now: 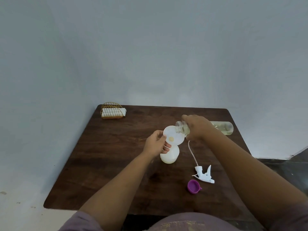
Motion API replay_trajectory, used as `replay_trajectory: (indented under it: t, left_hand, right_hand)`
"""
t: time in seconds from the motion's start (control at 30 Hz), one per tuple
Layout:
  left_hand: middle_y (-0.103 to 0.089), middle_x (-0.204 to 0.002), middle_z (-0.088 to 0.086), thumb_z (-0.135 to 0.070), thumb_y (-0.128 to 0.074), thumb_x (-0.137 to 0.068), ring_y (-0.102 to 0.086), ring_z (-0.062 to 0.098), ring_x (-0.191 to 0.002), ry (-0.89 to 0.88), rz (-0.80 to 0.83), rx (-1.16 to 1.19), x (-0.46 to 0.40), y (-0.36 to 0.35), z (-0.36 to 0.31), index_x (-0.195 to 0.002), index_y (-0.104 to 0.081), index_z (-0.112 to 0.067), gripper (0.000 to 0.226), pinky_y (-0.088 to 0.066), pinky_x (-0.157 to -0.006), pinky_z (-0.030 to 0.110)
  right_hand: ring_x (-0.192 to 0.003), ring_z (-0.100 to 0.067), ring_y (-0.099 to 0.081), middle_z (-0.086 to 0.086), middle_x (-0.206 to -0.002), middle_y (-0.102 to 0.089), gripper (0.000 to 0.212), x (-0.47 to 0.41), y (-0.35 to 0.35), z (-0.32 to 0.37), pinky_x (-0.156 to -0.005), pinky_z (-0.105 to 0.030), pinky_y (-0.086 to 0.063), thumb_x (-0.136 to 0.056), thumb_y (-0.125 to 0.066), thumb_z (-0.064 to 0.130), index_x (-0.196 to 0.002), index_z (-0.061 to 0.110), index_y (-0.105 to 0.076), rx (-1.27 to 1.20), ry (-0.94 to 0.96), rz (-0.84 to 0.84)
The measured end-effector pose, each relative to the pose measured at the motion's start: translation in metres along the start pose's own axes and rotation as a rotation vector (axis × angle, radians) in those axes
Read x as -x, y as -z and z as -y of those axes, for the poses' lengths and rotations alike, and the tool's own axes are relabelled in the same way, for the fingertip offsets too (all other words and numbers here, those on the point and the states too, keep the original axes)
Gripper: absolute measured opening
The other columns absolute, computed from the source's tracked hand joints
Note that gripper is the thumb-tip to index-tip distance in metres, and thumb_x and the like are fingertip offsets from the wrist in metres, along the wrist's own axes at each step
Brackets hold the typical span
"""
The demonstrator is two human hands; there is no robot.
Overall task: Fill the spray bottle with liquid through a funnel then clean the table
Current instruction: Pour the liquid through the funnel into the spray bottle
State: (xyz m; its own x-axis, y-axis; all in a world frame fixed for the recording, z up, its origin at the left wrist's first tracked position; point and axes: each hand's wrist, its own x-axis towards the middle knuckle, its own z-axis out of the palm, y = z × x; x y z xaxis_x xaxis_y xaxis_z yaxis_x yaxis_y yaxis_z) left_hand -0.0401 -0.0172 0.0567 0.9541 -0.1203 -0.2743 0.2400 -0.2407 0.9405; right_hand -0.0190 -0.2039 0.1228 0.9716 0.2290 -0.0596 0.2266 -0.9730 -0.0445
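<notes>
A white funnel [173, 137] stands in the mouth of the white spray bottle [170, 155] near the middle of the dark wooden table [103, 157]. My left hand [155, 145] holds the funnel's rim and the bottle's neck. My right hand [199, 126] grips a clear bottle [181, 127] of pale yellow liquid, tipped on its side with its open mouth over the funnel. A little yellow liquid sits in the funnel's centre. The white trigger sprayer head [204, 175] with its long tube lies on the table to the right.
A purple cap [193, 186] lies near the sprayer head. A gold wire holder with white napkins [112, 111] stands at the table's far left corner. The table's far edge meets a pale wall.
</notes>
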Motion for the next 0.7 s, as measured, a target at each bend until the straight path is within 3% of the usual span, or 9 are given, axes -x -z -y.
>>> replay_trajectory:
  t: [0.2, 0.37, 0.53, 0.7]
  left_hand:
    - [-0.073, -0.081, 0.014, -0.019, -0.046, -0.101, -0.066, 0.019, -0.062, 0.03, 0.065, 0.042, -0.002, 0.0, -0.001, -0.117, -0.054, -0.011, 0.02, -0.058, -0.064, 0.031]
    - [-0.073, -0.083, 0.013, -0.021, -0.047, -0.102, -0.067, 0.019, -0.064, 0.022, 0.096, 0.027, -0.005, 0.005, -0.001, -0.119, -0.053, -0.01, 0.022, -0.059, -0.066, 0.031]
    - [-0.073, -0.087, 0.011, -0.023, -0.048, -0.101, -0.068, 0.017, -0.067, 0.02, 0.113, -0.005, -0.007, 0.01, -0.001, -0.121, -0.052, -0.014, 0.023, -0.06, -0.066, 0.028]
    - [-0.073, -0.087, 0.01, -0.023, -0.048, -0.101, -0.069, 0.019, -0.07, 0.021, 0.139, -0.011, -0.009, 0.013, -0.001, -0.124, -0.051, -0.015, 0.024, -0.06, -0.069, 0.031]
  right_hand:
    - [-0.091, -0.024, -0.059, -0.001, -0.097, -0.058, 0.048, 0.003, -0.002, 0.002, -0.069, -0.032, -0.044, -0.066, -0.075, 0.023, -0.105, 0.014, -0.048, 0.001, -0.057, -0.006]
    - [-0.088, -0.024, -0.057, 0.004, -0.086, -0.047, 0.047, 0.005, -0.003, 0.007, -0.065, -0.03, -0.04, -0.064, -0.077, 0.024, -0.092, 0.018, -0.04, -0.017, -0.081, 0.002]
    - [-0.085, -0.021, -0.054, -0.001, -0.095, -0.057, 0.047, 0.003, -0.004, 0.012, -0.066, -0.029, -0.04, -0.067, -0.078, 0.026, -0.102, 0.015, -0.048, -0.012, -0.091, -0.006]
    - [-0.079, -0.019, -0.052, 0.003, -0.088, -0.053, 0.047, 0.0, -0.01, 0.013, -0.064, -0.03, -0.043, -0.064, -0.079, 0.028, -0.094, 0.019, -0.044, -0.024, -0.119, -0.004]
